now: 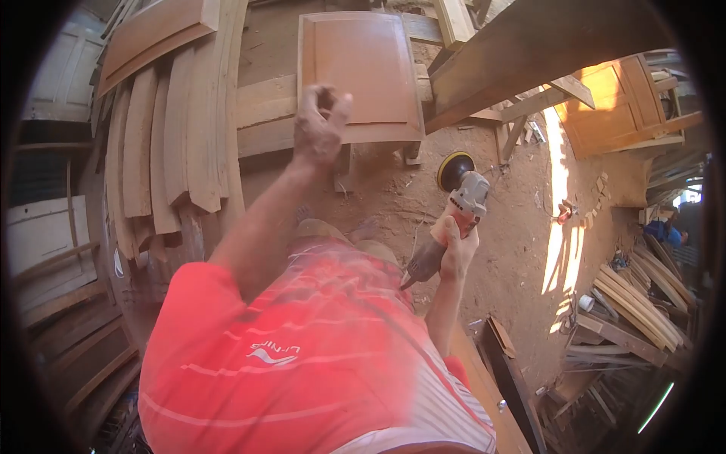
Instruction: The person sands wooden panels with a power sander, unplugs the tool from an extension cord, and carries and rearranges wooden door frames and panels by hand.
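Note:
My left hand (319, 127) is raised over the left side of a brown wooden panel (370, 68) with a raised centre and bevelled border. Its fingers are loosely curled, the thumb stands apart, and nothing shows between them. Whether it touches the panel I cannot tell. In my right hand (458, 253) is a grey and red angle grinder (470, 195), gripped round its body. Its round, dark backing pad with a yellow rim (455, 171) points away from me, below and right of the panel, apart from it.
Light wooden boards (242, 102) support the panel. Stacked planks (155, 144) and another panel (162, 38) lie at left. A thick dark beam (529, 53) crosses the upper right. An orange-brown door panel (612, 106) leans beyond it. Timber strips (639, 306) lie on the right; a person (665, 231) is far right.

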